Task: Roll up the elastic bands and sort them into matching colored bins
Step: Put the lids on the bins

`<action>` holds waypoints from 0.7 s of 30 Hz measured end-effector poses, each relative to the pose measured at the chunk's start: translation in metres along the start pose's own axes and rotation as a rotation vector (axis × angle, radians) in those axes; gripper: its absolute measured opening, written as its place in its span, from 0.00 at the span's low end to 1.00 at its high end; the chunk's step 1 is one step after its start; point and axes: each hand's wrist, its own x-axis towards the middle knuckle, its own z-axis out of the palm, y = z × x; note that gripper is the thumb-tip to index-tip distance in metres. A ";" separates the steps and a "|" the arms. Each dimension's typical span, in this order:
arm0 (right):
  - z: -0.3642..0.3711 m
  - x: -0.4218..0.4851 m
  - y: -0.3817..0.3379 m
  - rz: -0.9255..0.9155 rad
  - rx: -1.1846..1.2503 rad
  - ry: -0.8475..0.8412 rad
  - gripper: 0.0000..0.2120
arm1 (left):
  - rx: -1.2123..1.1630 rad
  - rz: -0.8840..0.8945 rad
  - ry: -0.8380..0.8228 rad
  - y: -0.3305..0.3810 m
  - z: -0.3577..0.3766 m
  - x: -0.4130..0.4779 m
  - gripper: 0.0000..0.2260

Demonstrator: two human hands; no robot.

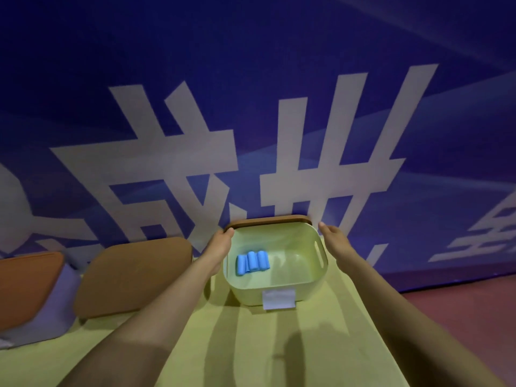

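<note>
A pale green bin (282, 289) stands open on the yellow-green table, a white label (278, 299) on its front wall. Three rolled blue bands (252, 262) lie side by side on its floor, toward the left. A brown lid (268, 220) sits behind the bin's far rim, leaning at the wall. My left hand (220, 244) reaches along the bin's left side, its fingertips at the lid's left corner. My right hand (333, 237) stretches past the bin's right side with straight fingers near the lid's right corner. Whether either hand grips the lid is unclear.
Left of the bin stands another bin closed by a brown lid (134, 275), and a third with an orange-brown lid (26, 286) at the far left edge. A blue banner wall (251, 107) with white characters rises right behind the table. Reddish floor (460, 317) shows on the right.
</note>
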 end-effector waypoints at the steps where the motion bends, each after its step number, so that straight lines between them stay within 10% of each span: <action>1: 0.000 0.007 -0.001 0.004 0.006 -0.030 0.23 | -0.008 -0.021 0.021 0.000 0.002 0.009 0.21; 9: 0.010 0.062 0.001 0.116 0.029 -0.270 0.49 | -0.210 -0.160 0.013 -0.026 0.008 0.070 0.24; 12: 0.012 0.072 0.007 0.125 0.070 -0.341 0.48 | -0.307 -0.193 -0.033 -0.053 0.005 0.094 0.36; 21: 0.015 0.064 0.001 0.122 0.113 -0.334 0.38 | -0.443 -0.158 -0.190 -0.019 0.006 0.038 0.29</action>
